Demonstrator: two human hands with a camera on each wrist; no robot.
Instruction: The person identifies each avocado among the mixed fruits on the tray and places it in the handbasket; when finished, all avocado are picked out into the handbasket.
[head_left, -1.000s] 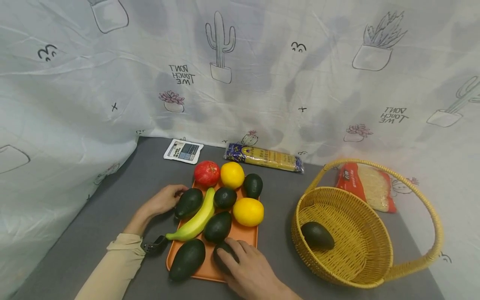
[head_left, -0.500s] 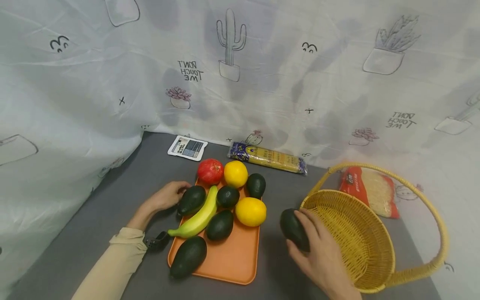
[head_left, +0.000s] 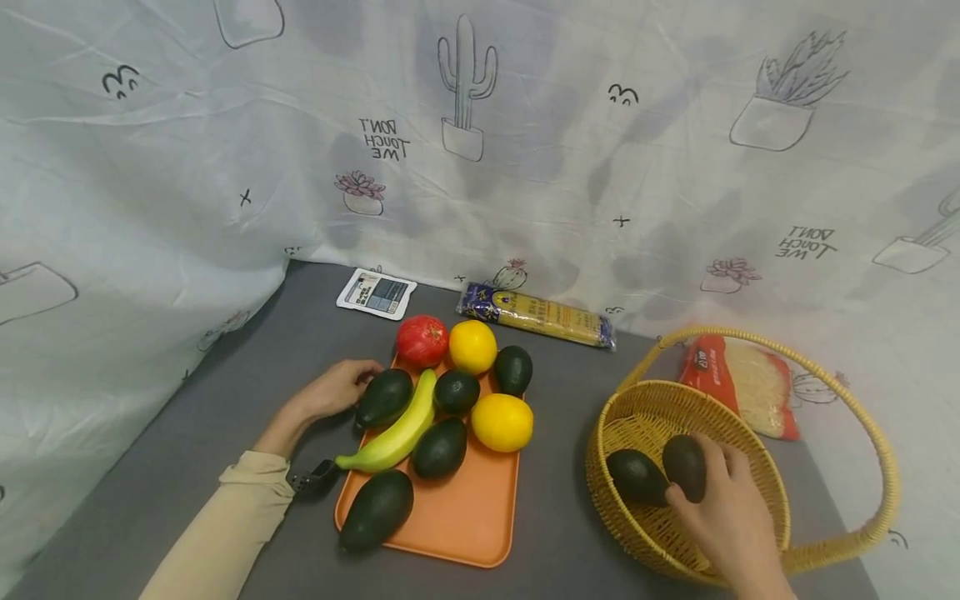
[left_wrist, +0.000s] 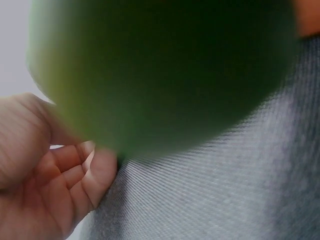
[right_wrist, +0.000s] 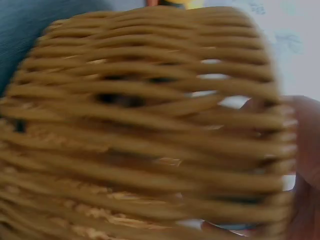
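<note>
Seven avocados in all: five on the orange tray (head_left: pixel 465 525), namely one (head_left: pixel 384 397) at its left edge, one (head_left: pixel 457 392) in the middle, one (head_left: pixel 513 369) at the far right, one (head_left: pixel 439 448) below the banana (head_left: pixel 397 431), one (head_left: pixel 377 510) at the near left corner; two in the wicker basket (head_left: pixel 750 467), one lying (head_left: pixel 636 477), one held (head_left: pixel 685 467). Two lemons (head_left: pixel 472 347) (head_left: pixel 502 422). One red fruit (head_left: pixel 422 340). One noodle packet (head_left: pixel 538 316), one orange bag (head_left: pixel 742 379), one white card (head_left: pixel 377 293). Two hands (head_left: pixel 339 388) (head_left: pixel 731 517).
</note>
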